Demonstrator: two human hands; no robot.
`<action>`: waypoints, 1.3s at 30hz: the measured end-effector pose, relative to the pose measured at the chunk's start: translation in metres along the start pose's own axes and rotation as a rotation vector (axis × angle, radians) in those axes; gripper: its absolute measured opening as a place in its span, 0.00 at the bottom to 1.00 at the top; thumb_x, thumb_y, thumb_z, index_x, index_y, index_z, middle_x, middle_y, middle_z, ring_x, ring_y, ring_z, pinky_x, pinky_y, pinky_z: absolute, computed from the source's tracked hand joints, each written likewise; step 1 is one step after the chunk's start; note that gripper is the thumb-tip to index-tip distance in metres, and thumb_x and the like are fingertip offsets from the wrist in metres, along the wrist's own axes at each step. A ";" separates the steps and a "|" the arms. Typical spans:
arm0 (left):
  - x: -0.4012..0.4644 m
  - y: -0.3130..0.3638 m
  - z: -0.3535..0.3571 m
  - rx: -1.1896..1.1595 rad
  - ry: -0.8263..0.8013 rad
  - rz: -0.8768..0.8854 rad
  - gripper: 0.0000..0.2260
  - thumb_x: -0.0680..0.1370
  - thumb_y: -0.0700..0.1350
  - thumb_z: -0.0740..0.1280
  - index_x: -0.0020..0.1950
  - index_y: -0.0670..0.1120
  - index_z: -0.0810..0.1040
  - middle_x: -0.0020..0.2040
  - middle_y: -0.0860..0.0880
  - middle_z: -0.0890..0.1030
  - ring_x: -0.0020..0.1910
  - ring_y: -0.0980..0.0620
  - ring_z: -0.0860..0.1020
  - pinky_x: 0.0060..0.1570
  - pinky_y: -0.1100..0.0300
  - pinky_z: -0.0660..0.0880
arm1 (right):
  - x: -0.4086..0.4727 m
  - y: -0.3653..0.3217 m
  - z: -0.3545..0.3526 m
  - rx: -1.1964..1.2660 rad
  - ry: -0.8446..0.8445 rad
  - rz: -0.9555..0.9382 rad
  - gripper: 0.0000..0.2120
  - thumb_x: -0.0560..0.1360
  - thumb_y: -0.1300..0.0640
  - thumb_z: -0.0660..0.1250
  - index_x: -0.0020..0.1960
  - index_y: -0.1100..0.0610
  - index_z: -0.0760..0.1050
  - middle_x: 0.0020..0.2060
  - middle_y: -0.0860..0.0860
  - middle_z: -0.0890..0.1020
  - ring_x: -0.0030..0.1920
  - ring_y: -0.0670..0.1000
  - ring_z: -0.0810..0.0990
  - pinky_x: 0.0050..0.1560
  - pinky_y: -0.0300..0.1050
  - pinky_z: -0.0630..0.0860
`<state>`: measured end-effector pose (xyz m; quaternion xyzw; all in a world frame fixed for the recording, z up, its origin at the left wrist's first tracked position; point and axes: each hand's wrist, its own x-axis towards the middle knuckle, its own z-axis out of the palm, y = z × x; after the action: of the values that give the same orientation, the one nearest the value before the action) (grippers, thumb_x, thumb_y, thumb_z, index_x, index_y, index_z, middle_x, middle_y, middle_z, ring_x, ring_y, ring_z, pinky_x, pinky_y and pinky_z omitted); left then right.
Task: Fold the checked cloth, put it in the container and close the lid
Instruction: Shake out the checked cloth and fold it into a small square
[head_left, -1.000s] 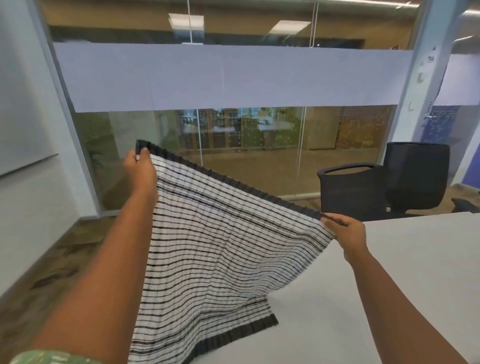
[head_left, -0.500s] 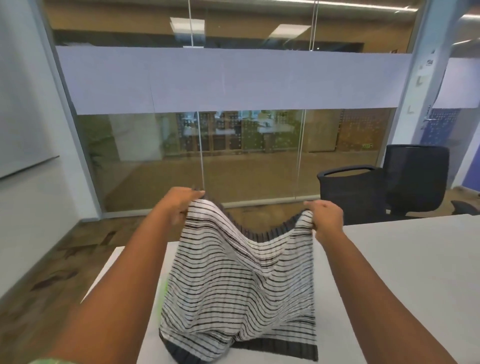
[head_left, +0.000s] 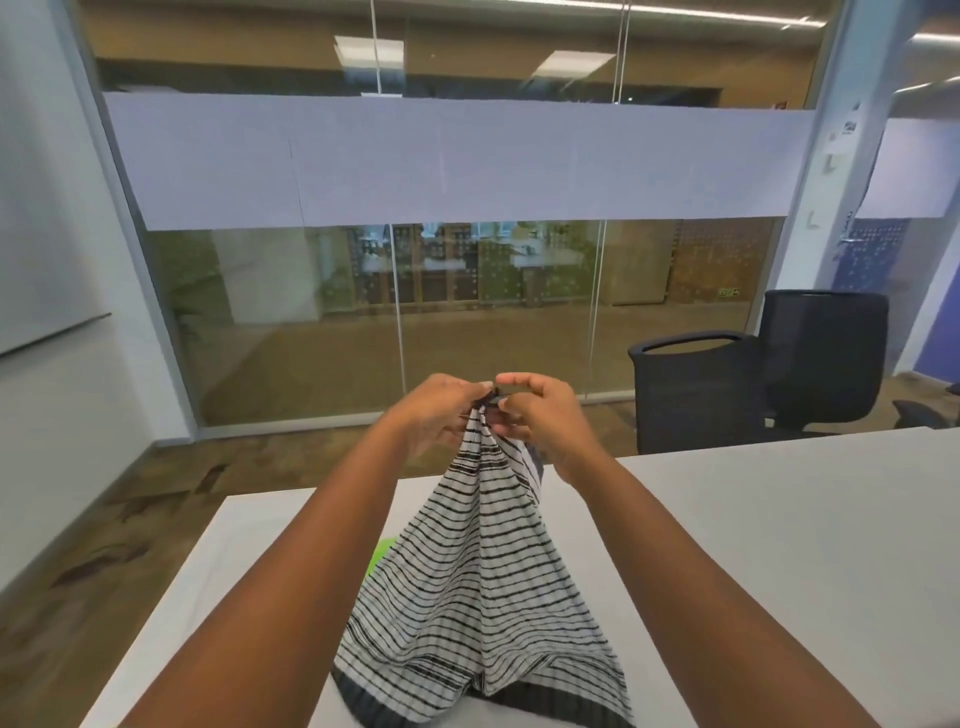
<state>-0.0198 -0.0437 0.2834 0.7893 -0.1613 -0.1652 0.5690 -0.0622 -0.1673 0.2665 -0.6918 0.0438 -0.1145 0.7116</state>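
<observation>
The checked cloth (head_left: 483, 587), white with thin black stripes and a dark border, hangs doubled over the white table (head_left: 779, 545). Its two top corners meet between my hands, and its lower edge drapes near the table's front. My left hand (head_left: 441, 410) and my right hand (head_left: 535, 410) touch each other above the table's far edge, each pinching a corner. A bright green thing (head_left: 382, 556) peeks out behind the cloth's left side; I cannot tell whether it is the container. No lid shows.
Two black office chairs (head_left: 737, 384) stand past the table's far right edge. A glass wall (head_left: 395, 322) with a frosted band runs across the back. Brown carpet floor (head_left: 130, 519) lies to the left of the table.
My hands have come together from wide apart, bringing the cloth's two top corners to meet. The cloth went from spread flat to hanging doubled.
</observation>
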 end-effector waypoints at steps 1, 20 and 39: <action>-0.001 0.000 0.000 -0.013 -0.004 0.005 0.12 0.78 0.48 0.61 0.47 0.42 0.79 0.40 0.46 0.82 0.37 0.50 0.80 0.42 0.58 0.78 | 0.000 0.001 0.000 -0.030 0.008 -0.014 0.15 0.74 0.71 0.61 0.58 0.60 0.72 0.38 0.55 0.81 0.36 0.49 0.81 0.38 0.38 0.81; -0.011 0.018 -0.026 -0.031 0.142 0.235 0.04 0.75 0.42 0.67 0.45 0.47 0.81 0.40 0.50 0.84 0.38 0.54 0.81 0.41 0.63 0.77 | 0.000 0.007 -0.027 -0.593 0.005 -0.262 0.06 0.69 0.56 0.73 0.44 0.55 0.79 0.43 0.51 0.82 0.46 0.47 0.77 0.46 0.40 0.73; -0.008 0.029 -0.060 -0.243 0.544 0.344 0.07 0.76 0.42 0.65 0.53 0.43 0.79 0.39 0.54 0.79 0.40 0.56 0.77 0.48 0.60 0.75 | -0.013 -0.002 -0.030 -0.347 -0.475 -0.126 0.14 0.69 0.53 0.61 0.51 0.59 0.77 0.43 0.47 0.83 0.44 0.44 0.79 0.51 0.42 0.73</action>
<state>-0.0018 0.0019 0.3292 0.6921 -0.1134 0.1314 0.7006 -0.0812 -0.1937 0.2656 -0.8119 -0.1480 0.0156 0.5645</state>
